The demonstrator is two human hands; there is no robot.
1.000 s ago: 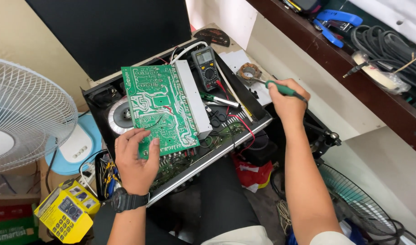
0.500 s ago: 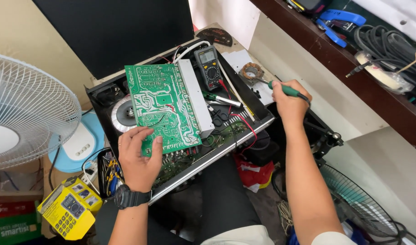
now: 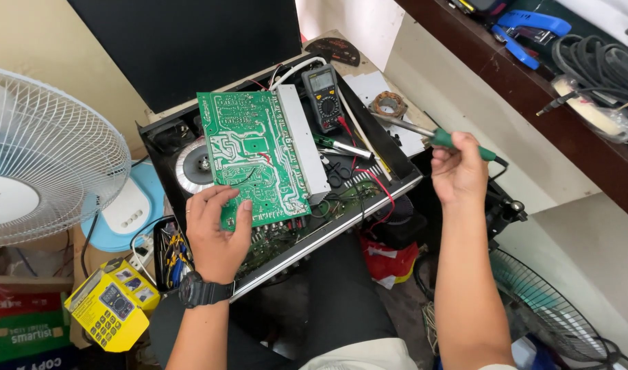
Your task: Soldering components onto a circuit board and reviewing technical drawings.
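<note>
Gripping the lower edge of the green circuit board [image 3: 256, 154], your left hand [image 3: 216, 236] has its fingers curled up over the board's near corner and a dark watch on the wrist. The board lies tilted, solder side up, over the open black amplifier chassis [image 3: 369, 199], with a long grey heat sink [image 3: 302, 147] along its right edge and a round silver transformer [image 3: 194, 166] just beside its left edge. Your right hand [image 3: 458, 171] is clenched around the green handle of a soldering iron [image 3: 434, 136], held in the air to the right of the chassis and well apart from the board; its metal tip points left toward a roll of solder [image 3: 388, 104]. A black multimeter [image 3: 321, 96] rests on the far end of the chassis, its red lead trailing down across the inside. A green-handled screwdriver [image 3: 341, 146] lies just right of the heat sink. At your left stand a white fan [image 3: 43, 154] and a yellow meter [image 3: 112, 305] beside a blue power strip [image 3: 122, 212].
</note>
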